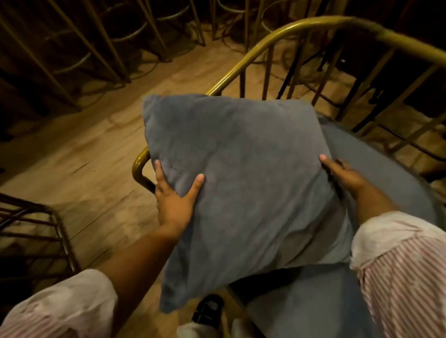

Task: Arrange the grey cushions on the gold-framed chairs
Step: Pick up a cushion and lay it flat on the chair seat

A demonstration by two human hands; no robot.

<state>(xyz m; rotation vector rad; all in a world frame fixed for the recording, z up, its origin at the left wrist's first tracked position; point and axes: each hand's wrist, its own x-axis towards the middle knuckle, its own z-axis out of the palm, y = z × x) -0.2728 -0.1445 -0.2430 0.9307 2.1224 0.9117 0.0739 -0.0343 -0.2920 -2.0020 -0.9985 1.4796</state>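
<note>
A square grey cushion (241, 184) is held in the air over a gold-framed chair (292, 27). My left hand (175, 200) grips its left edge, thumb on top. My right hand (343, 175) holds the right edge, fingers partly tucked behind the fabric. The cushion tilts with its far edge towards the curved chair back. Under it lies the chair's round grey seat pad (383, 172). The cushion hides most of the seat and the chair's left arm.
Wooden floor (91, 149) stretches to the left. Gold legs of several stools (146, 27) stand at the back. Another metal chair frame (38, 228) sits at the lower left. My dark shoe (209, 310) shows below the cushion.
</note>
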